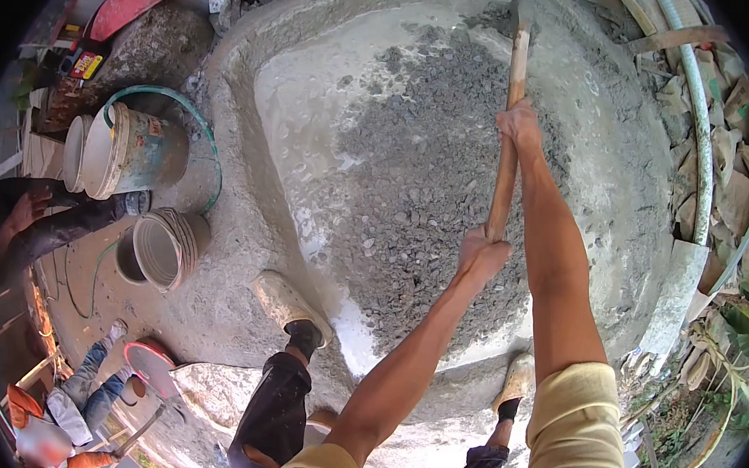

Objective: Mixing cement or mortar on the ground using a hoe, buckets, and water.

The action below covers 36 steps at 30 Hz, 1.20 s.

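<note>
My right hand (521, 125) is closed round the middle of a long wooden handle (503, 181). Nearer to my body, my left hand (484, 254) grips the same handle close to its end. At the handle's far end a hoe-like metal head (521, 9) touches the wet grey mix near the far rim; its blade is partly hidden. Beneath the handle spreads a dark heap of gravel and mortar (417, 191), with pale cement water (305, 103) around it, inside a low raised rim of mortar (242, 111).
Plastic buckets (156, 154) and stacked pails (165, 250) stand at left by a green hose (214, 139). Another person's leg (65, 229) is beside them. A person in orange sleeves (42, 432) is at lower left. Crumpled paper sacks (742, 170) and a pipe (702, 141) lie at right.
</note>
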### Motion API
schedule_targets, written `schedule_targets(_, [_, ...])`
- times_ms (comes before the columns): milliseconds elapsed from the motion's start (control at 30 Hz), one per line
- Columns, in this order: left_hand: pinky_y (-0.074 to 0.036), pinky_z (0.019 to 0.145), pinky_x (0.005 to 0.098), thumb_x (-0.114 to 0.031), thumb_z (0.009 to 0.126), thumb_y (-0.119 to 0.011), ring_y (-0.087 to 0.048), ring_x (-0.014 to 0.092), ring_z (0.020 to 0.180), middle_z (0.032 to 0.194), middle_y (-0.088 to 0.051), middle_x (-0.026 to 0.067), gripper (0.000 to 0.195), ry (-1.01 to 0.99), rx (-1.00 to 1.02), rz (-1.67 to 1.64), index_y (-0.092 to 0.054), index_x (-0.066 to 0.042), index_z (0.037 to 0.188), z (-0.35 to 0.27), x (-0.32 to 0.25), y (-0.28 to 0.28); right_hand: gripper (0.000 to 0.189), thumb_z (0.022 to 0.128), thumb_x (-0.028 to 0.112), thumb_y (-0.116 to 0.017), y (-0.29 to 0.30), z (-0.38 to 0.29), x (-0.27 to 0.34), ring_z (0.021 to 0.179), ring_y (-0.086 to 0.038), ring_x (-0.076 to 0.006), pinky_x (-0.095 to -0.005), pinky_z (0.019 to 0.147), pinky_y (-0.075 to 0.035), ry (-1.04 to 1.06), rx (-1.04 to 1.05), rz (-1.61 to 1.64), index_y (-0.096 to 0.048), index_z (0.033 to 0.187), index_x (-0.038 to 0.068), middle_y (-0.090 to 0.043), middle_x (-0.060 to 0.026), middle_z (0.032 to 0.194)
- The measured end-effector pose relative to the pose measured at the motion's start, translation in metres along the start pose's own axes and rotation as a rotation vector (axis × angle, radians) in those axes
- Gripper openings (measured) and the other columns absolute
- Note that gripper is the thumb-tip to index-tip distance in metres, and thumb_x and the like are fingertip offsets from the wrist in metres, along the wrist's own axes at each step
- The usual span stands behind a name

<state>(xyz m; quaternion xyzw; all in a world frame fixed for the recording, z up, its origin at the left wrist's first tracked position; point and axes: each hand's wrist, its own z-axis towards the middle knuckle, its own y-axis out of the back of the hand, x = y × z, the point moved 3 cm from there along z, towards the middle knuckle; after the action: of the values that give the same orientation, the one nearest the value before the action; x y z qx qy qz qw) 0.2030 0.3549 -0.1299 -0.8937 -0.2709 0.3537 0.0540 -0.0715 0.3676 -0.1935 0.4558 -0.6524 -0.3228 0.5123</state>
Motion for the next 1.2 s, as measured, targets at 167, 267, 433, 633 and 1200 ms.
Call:
schedule_targets(167, [-0.039, 0.052, 0.0291, -0.006, 0.072, -0.068, -0.045, 0.009, 0.056, 0.064, -0.051, -0.0021, 0.014, 0.122, -0.147, 0.086, -0.057, -0.003, 0.079, -0.174, 0.067, 0.051, 0.032, 0.077, 0.007, -0.062, -0.024, -0.118, 0.007, 0.047, -0.059, -0.0256, -0.0378, 0.040, -0.051, -0.210, 0.157, 0.399, -0.044, 0.097, -0.010, -0.058, -0.0139, 0.064])
schedule_targets(267, [-0.042, 0.056, 0.0297, -0.005, 0.073, -0.066, -0.048, 0.010, 0.060, 0.068, -0.053, 0.0006, 0.015, 0.220, -0.187, 0.112, -0.058, -0.001, 0.084, -0.258, 0.113, 0.058, 0.022, 0.076, 0.005, -0.065, -0.028, -0.215, 0.006, 0.045, -0.058, -0.0214, -0.0335, 0.037, -0.048, -0.397, 0.354, 0.660, -0.052, 0.087, -0.009, -0.057, -0.0124, 0.062])
schedule_targets(433, [-0.048, 0.063, 0.0359, -0.009, 0.074, -0.065, -0.063, 0.023, 0.068, 0.074, -0.062, 0.0149, 0.021, 0.141, -0.256, 0.401, -0.059, 0.001, 0.091, -0.362, 0.222, 0.086, 0.013, 0.077, 0.004, -0.062, -0.041, -0.367, -0.057, 0.043, -0.056, -0.0179, -0.0320, 0.035, -0.045, -0.522, 0.348, 0.633, -0.053, 0.078, -0.005, -0.057, -0.0113, 0.058])
schedule_targets(633, [-0.050, 0.068, 0.0440, -0.030, 0.073, -0.074, -0.066, 0.034, 0.084, 0.086, -0.067, 0.0175, 0.035, 0.487, -0.160, 0.731, -0.064, -0.006, 0.096, -0.442, 0.318, 0.127, 0.033, 0.077, -0.004, -0.060, -0.022, -0.488, -0.072, 0.042, -0.051, -0.0140, -0.0284, 0.034, -0.041, -0.554, 0.262, 0.885, -0.046, 0.107, 0.001, -0.052, -0.0052, 0.067])
schedule_targets(1200, [-0.050, 0.068, 0.0414, -0.021, 0.072, -0.062, -0.066, 0.035, 0.078, 0.076, -0.064, 0.0238, 0.029, -0.062, -0.305, 0.448, -0.063, 0.005, 0.085, 0.026, -0.094, 0.084, 0.038, 0.080, 0.011, -0.059, -0.021, -0.053, 0.135, 0.058, -0.064, -0.0293, -0.0388, 0.055, -0.054, 0.091, 0.137, 0.178, -0.044, 0.110, -0.006, -0.061, -0.0197, 0.076])
